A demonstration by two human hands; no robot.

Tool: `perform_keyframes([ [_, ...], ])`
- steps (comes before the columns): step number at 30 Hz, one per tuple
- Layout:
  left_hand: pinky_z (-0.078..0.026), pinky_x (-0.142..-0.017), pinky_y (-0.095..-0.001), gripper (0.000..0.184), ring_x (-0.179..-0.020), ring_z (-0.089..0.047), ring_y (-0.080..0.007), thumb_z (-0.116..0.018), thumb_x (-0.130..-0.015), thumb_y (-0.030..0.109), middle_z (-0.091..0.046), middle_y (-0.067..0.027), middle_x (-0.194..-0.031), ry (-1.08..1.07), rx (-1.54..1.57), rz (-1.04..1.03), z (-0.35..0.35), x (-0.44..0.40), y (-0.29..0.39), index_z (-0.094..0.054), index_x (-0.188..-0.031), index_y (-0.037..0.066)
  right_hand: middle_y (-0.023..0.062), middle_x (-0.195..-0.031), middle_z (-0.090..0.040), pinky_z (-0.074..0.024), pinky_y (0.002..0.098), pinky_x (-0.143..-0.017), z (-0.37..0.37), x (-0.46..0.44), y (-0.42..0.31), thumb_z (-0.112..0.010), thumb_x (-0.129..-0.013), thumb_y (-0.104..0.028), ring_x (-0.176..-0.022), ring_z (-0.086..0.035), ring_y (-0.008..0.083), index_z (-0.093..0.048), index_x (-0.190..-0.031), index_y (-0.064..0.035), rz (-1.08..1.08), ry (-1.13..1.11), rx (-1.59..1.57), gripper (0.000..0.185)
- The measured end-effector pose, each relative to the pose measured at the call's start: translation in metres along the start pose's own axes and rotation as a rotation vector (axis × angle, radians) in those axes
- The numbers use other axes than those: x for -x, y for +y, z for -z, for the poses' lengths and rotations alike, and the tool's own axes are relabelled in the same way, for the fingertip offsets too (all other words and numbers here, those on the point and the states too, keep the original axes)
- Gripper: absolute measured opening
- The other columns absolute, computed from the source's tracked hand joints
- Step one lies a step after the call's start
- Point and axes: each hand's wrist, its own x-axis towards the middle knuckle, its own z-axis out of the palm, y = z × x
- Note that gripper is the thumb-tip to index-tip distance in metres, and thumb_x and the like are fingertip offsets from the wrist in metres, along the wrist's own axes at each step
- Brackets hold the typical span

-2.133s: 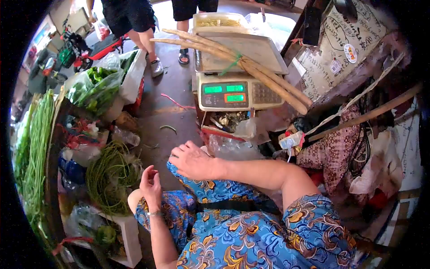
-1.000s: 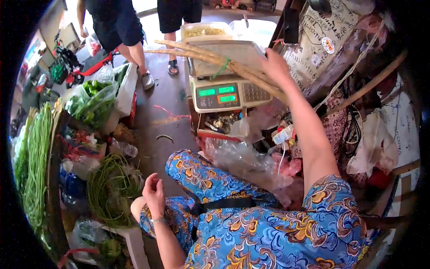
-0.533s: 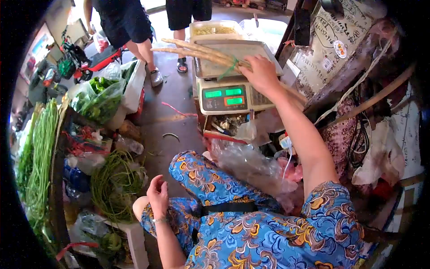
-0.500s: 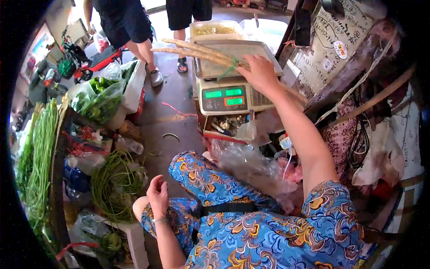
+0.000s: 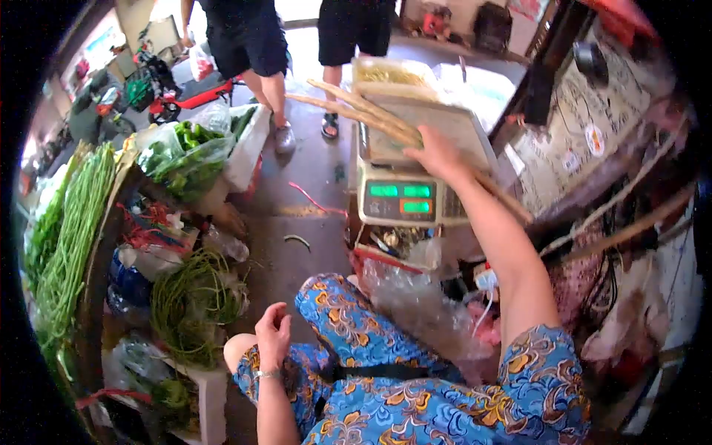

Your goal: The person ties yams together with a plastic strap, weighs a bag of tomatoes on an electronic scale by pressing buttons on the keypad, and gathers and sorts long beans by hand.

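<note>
A bundle of long, thin, pale-brown roots [image 5: 362,111] lies slantwise over the metal pan of a digital scale [image 5: 397,196], its tips past the left edge. My right hand [image 5: 439,156] grips the bundle near its middle; the fingers hide part of it. Behind my wrist the thicker ends stick out to the lower right. Green digits are lit on the scale's display. My left hand [image 5: 274,334] hovers above my left knee, fingers loosely curled and apart, with nothing visible in it.
Long green beans [image 5: 78,245] and bagged leafy greens [image 5: 185,159] are on the left, above a coil of green stems [image 5: 194,304]. Two people in dark shorts [image 5: 248,44] stand beyond the scale. Clear plastic bags [image 5: 408,300] hang below it. A written-on board [image 5: 582,111] leans at right.
The view has shifted, so the scale and roots appear farther right and lower. My right hand stays on the roots, its fingers now closer around them. My left hand remains over my knee.
</note>
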Motion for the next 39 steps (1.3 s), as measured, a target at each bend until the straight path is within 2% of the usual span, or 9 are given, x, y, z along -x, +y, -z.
perform_keyframes([
  [3, -0.051, -0.073, -0.0269, 0.026, -0.079, -0.063, -0.0121, -0.065, -0.083, 0.000, -0.069, -0.0063, -0.088, -0.032, -0.019, 0.063, 0.002, -0.003, 0.000, -0.063, -0.110, 0.003, 0.0235, -0.109, -0.062, -0.0467, 0.0497, -0.085, 0.000, -0.003, 0.003, -0.071, -0.081, -0.037, -0.102, -0.060, 0.0396, -0.051, -0.120, -0.0035, 0.016, -0.006, -0.018, 0.055],
  [11, -0.051, -0.066, -0.0276, 0.025, -0.068, -0.061, -0.0147, -0.066, -0.082, 0.001, -0.065, -0.0083, -0.079, -0.024, 0.019, 0.005, 0.000, -0.011, 0.002, -0.064, -0.106, 0.001, 0.0238, -0.110, -0.062, -0.0472, 0.0465, -0.087, 0.051, -0.014, -0.022, -0.068, -0.079, -0.037, -0.103, -0.060, 0.0381, -0.055, -0.120, -0.0023, 0.063, -0.091, -0.176, 0.055],
  [18, -0.052, -0.069, -0.0295, 0.024, -0.073, -0.066, -0.0191, -0.065, -0.082, 0.001, -0.068, -0.0118, -0.084, -0.040, 0.024, 0.025, 0.000, -0.007, 0.001, -0.064, -0.107, 0.002, 0.0222, -0.101, -0.064, -0.0469, 0.0422, -0.083, 0.105, -0.088, -0.067, -0.068, -0.075, -0.037, -0.096, -0.062, 0.0348, -0.057, -0.116, -0.0017, 0.282, -0.045, 0.058, 0.055],
  [20, -0.052, -0.070, -0.0298, 0.024, -0.075, -0.066, -0.0196, -0.065, -0.083, 0.002, -0.068, -0.0124, -0.086, -0.122, 0.064, 0.092, -0.001, -0.005, 0.008, -0.063, -0.107, 0.002, 0.0193, -0.107, -0.066, -0.0487, 0.0456, -0.083, 0.093, -0.118, -0.071, -0.069, -0.077, -0.036, -0.099, -0.063, 0.0348, -0.063, -0.111, -0.0073, 0.330, 0.117, 0.214, 0.045],
  [28, -0.052, -0.069, -0.0308, 0.025, -0.072, -0.063, -0.0186, -0.065, -0.083, 0.003, -0.066, -0.0119, -0.084, -0.160, 0.001, 0.241, -0.002, -0.035, 0.002, -0.063, -0.108, 0.001, 0.0180, -0.106, -0.063, -0.0473, 0.0465, -0.083, 0.025, -0.240, -0.063, -0.067, -0.078, -0.036, -0.101, -0.060, 0.0355, -0.056, -0.110, -0.0059, 0.289, 0.059, 0.338, 0.045],
  [29, -0.048, -0.058, -0.0247, 0.029, -0.065, -0.058, -0.0096, -0.069, -0.082, 0.003, -0.067, -0.0065, -0.081, -0.131, 0.055, 0.123, -0.011, -0.033, -0.028, -0.063, -0.111, 0.002, 0.0180, -0.106, -0.063, -0.0473, 0.0465, -0.083, 0.014, -0.255, -0.059, -0.067, -0.078, -0.036, -0.101, -0.060, 0.0355, -0.056, -0.110, -0.0059, 0.283, 0.049, 0.342, 0.045],
  [31, -0.051, -0.081, -0.0297, 0.027, -0.092, -0.063, -0.0214, -0.063, -0.090, 0.006, -0.067, -0.0135, -0.103, -0.198, 0.088, 0.216, -0.009, -0.053, -0.001, -0.062, -0.117, 0.004, 0.0183, -0.109, -0.063, -0.0479, 0.0473, -0.083, -0.018, -0.287, -0.051, -0.067, -0.079, -0.037, -0.102, -0.060, 0.0361, -0.055, -0.112, -0.0063, 0.220, 0.017, 0.343, 0.047],
  [35, -0.050, -0.081, -0.0293, 0.027, -0.089, -0.063, -0.0208, -0.063, -0.089, 0.006, -0.067, -0.0126, -0.100, -0.189, 0.043, 0.248, -0.010, -0.082, -0.001, -0.062, -0.116, 0.003, 0.0194, -0.105, -0.065, -0.0494, 0.0465, -0.083, -0.050, -0.322, -0.032, -0.069, -0.082, -0.033, -0.100, -0.062, 0.0363, -0.057, -0.106, -0.0030, 0.167, 0.031, 0.355, 0.040],
  [39, -0.051, -0.079, -0.0314, 0.025, -0.088, -0.064, -0.0219, -0.064, -0.089, 0.006, -0.067, -0.0135, -0.098, -0.195, 0.042, 0.296, -0.016, -0.112, -0.009, -0.063, -0.114, 0.003, 0.0199, -0.108, -0.064, -0.0488, 0.0467, -0.085, -0.078, -0.359, 0.003, -0.068, -0.080, -0.034, -0.104, -0.060, 0.0370, -0.054, -0.116, -0.0029, 0.182, 0.014, 0.393, 0.050],
])
